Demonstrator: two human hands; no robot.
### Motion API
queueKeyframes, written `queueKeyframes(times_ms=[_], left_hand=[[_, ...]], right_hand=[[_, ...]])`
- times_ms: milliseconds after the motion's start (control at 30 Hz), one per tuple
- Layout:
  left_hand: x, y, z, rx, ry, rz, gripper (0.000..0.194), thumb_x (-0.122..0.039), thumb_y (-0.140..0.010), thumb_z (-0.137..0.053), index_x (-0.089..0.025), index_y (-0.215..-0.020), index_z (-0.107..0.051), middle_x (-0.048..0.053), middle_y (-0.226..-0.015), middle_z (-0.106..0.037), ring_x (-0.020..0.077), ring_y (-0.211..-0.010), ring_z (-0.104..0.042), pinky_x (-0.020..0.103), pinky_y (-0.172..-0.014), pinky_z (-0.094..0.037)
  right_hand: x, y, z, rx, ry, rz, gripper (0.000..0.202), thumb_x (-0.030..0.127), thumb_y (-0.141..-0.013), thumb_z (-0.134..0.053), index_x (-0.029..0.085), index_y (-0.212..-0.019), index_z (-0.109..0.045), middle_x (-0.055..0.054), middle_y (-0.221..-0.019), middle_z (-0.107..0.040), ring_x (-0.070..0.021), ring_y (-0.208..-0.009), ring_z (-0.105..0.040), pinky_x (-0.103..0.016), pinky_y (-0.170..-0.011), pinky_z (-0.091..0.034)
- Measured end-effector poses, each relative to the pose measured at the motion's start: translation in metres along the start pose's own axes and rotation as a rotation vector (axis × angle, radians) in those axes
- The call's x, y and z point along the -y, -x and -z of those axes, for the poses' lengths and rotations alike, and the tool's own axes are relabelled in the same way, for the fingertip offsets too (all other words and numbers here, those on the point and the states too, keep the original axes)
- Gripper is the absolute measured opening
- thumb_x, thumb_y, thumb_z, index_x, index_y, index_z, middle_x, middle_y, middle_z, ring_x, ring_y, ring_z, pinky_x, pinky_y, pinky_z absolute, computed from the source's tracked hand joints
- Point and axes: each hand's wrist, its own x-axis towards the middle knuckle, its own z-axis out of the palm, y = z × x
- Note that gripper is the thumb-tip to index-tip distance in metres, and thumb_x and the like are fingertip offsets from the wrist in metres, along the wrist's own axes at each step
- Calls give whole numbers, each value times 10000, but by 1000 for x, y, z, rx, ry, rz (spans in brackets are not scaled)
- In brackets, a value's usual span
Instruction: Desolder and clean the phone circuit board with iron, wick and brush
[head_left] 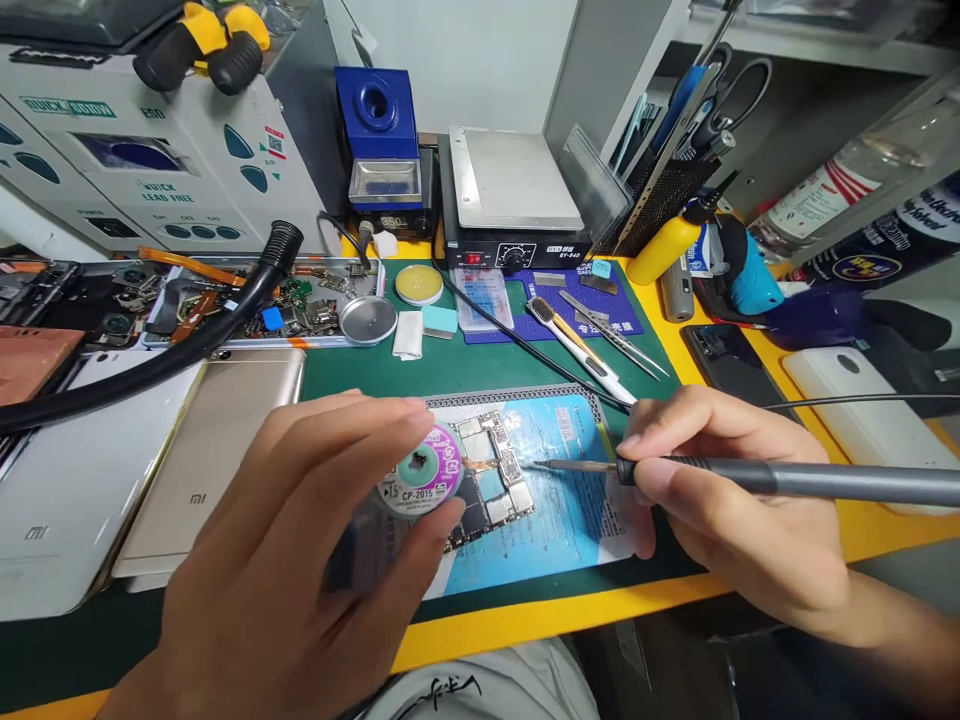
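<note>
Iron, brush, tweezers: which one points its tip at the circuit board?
The iron: grey-handled, gripped in the right hand, pointing at the circuit board close by. The brush and tweezers lie farther back, unheld.

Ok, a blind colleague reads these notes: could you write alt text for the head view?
The left hand holds a small spool marked CP-2015; the right hand holds a soldering iron, its tip near a circuit board on a blue printed sheet.
</note>
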Motion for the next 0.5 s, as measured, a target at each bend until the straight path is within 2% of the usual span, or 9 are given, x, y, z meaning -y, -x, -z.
queueKeyframes(times_ms=[67,233,367,500], left_hand=[[4,8,0,-7,18,42,459,-199,-977,-714,-264,-1416,-600,62,-1303,-694,266,-1209,-684,448,-1132,-558],[10,26,-3,-14,-39,161,477,-364,-982,-698,-379,-1451,-609,-13,-1361,-696,289,-1279,-676,495,-1148,-548],[16,31,-8,-17,-82,66,499,-410,-959,-692,-360,-1450,-616,-4,-1313,-709,290,-1224,-695,520,-1169,-543],[17,27,-11,1,-31,31,464,-356,-965,-728,-311,-1421,-648,18,-1295,-738,288,-1197,-710,525,-1176,-539]], right_hand=[[0,-1,3,16,-28,-42,146,338,-904,-915,248,-844,-817,-5,-583,-676,-174,-395,-659,-252,-364,-525],[2,-8,7,125,-118,-186,105,333,-923,-901,255,-907,-832,14,-602,-644,-121,-386,-605,-205,-375,-449],[5,-17,3,92,-194,-264,154,354,-876,-941,238,-900,-842,26,-623,-643,-80,-354,-559,-168,-355,-411],[6,-18,-1,79,-219,-298,129,350,-931,-896,233,-931,-842,23,-620,-682,-89,-339,-591,-156,-350,-435]])
